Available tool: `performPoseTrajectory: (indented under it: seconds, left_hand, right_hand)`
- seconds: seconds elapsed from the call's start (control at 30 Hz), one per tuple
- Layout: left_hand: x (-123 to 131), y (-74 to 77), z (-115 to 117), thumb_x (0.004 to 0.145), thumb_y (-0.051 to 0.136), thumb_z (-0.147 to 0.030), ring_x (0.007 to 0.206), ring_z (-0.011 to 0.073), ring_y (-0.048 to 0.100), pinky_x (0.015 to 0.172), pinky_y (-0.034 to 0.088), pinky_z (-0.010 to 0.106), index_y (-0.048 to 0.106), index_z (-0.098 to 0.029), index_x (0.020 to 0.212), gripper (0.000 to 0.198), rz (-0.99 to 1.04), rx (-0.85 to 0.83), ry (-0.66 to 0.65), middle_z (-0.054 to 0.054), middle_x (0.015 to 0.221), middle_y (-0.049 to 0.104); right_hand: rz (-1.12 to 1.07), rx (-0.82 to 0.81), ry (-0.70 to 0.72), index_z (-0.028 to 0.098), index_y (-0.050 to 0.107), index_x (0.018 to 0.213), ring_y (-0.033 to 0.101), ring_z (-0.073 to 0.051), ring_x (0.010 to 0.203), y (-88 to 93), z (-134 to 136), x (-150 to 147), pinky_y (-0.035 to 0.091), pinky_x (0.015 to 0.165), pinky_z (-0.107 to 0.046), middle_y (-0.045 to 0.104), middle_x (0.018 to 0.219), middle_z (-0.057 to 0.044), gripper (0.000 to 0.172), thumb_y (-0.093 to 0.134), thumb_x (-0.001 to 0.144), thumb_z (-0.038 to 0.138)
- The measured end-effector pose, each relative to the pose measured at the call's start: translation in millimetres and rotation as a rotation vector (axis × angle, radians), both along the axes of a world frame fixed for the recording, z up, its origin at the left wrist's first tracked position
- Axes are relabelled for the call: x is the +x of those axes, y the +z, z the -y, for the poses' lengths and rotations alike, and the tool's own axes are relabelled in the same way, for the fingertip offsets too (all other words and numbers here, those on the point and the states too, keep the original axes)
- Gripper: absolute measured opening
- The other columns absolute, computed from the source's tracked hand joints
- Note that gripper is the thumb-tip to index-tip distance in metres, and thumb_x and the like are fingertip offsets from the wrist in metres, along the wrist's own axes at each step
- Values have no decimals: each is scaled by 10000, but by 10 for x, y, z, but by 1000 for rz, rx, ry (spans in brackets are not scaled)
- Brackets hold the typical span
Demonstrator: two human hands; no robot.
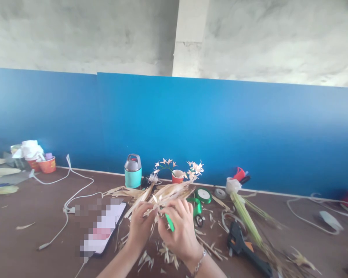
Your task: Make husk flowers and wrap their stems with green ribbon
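Low in the middle of the head view, my two hands are close together over the table. My left hand is closed, pinching a small pale flower with pointed petals that looks made of dried husk. My right hand is closed around a slim bright green piece; its kind is hidden by the fingers. The right fingertips meet the left ones just below the petals. Dried corn husks lie behind the hands, and loose husk flowers with scraps lie beneath them.
A phone lies left, with white cables. Behind stand a turquoise flask and a red cup beside flower sprays. Right are green ribbon spools, a glue gun and green stalks. A blue partition rises behind.
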State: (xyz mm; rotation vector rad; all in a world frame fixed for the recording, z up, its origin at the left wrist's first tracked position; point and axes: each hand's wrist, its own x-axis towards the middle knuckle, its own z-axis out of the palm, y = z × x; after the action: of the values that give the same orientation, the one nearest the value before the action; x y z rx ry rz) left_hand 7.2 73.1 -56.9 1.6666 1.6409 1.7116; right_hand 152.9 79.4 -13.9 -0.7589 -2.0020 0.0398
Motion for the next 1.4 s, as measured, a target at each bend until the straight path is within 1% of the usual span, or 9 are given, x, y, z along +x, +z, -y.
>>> performPoseTrajectory:
  seconds: [0.13, 0.23, 0.37, 0.6, 0.77, 0.97, 1.13, 1.23, 1.4]
  left_hand:
    - [-15, 17, -2, 737, 570, -259, 762, 204, 609, 719, 474, 316, 683, -189, 750, 133, -2, 43, -7, 33, 760, 636]
    - [-7, 51, 9, 722, 571, -241, 739, 204, 613, 689, 480, 310, 696, -187, 738, 138, -8, 60, -21, 37, 746, 640]
    - [4, 84, 27, 734, 568, -255, 734, 205, 602, 686, 474, 313, 700, -190, 738, 147, 15, 50, -42, 38, 742, 642]
    - [-21, 69, 15, 773, 552, -289, 745, 195, 593, 712, 460, 307, 698, -179, 804, 185, 127, -38, -162, 31, 752, 641]
    - [-6, 82, 15, 743, 571, -270, 730, 194, 582, 698, 444, 293, 678, -174, 714, 147, 96, -37, -182, 29, 728, 621]
    - [35, 96, 21, 735, 596, -277, 707, 189, 570, 692, 433, 289, 686, -164, 699, 149, 115, -56, -240, 32, 701, 601]
    - [61, 136, 40, 755, 601, -371, 753, 189, 576, 716, 442, 291, 693, -163, 775, 228, 321, -184, -342, 35, 765, 644]
    - [89, 172, 66, 723, 641, -405, 729, 184, 587, 709, 452, 289, 692, -151, 752, 261, 462, -261, -438, 32, 740, 663]
    - [125, 223, 104, 662, 714, -373, 684, 152, 566, 689, 433, 257, 670, -148, 666, 229, 583, -314, -468, 7, 683, 658]
  right_hand:
    - [-235, -279, -25, 194, 527, 661, 493, -189, 792, 36, -105, 4, 348, 729, -324, 545, 764, -22, 171, 469, 819, 227]
    - [-328, -574, 86, 186, 484, 526, 504, -178, 755, 48, -175, -6, 372, 716, -300, 524, 696, -10, 290, 510, 799, 279]
    - [-409, -828, 242, 173, 517, 532, 498, -154, 706, 56, -185, -9, 383, 648, -259, 513, 708, -2, 227, 587, 730, 261]
    - [-304, -716, 275, 170, 593, 571, 496, -160, 759, 12, -239, 27, 375, 682, -262, 538, 758, -8, 137, 609, 699, 214]
    - [-403, -868, 298, 171, 622, 722, 443, -119, 617, 39, -246, 55, 351, 569, -229, 516, 658, 17, 195, 558, 786, 343]
    - [-502, -951, 323, 170, 593, 650, 439, -113, 576, 21, -261, 38, 338, 551, -232, 531, 627, 20, 197, 600, 740, 345]
    - [-527, -1029, 333, 170, 666, 733, 529, -151, 673, 5, -291, 52, 387, 632, -255, 630, 710, -15, 192, 614, 730, 355]
    - [-486, -1106, 403, 163, 676, 741, 526, -138, 626, -27, -303, 59, 392, 603, -249, 624, 676, -5, 188, 685, 660, 332]
    - [-544, -1179, 533, 161, 670, 689, 547, -152, 662, -92, -320, 62, 422, 653, -262, 616, 659, -3, 223, 759, 591, 341]
